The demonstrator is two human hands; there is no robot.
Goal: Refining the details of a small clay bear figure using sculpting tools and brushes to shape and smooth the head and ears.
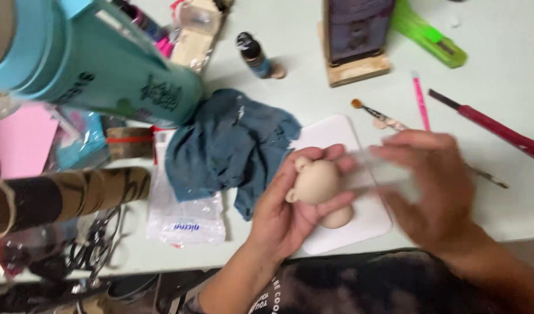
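Left hand point(290, 209) is gripping clay figure point(317, 181) over white board point(337, 136); right hand point(435, 186) is hovering blurred, fingers spread, holding nothing visible. Pale green table point(499, 52) is lying cluttered w/ blue cloth point(226, 148) at left.

Clay figure point(317, 181): plain beige; cloth point(232, 148): faded blue; board point(337, 136): white; bottle point(92, 64): teal with dark print; pen point(494, 129): dark red.

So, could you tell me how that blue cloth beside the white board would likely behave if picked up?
The blue cloth lies crumpled in soft folds, so it would probably hang floppy. It looks thin, likely light. Its matte weave suggests it won't slip easily.
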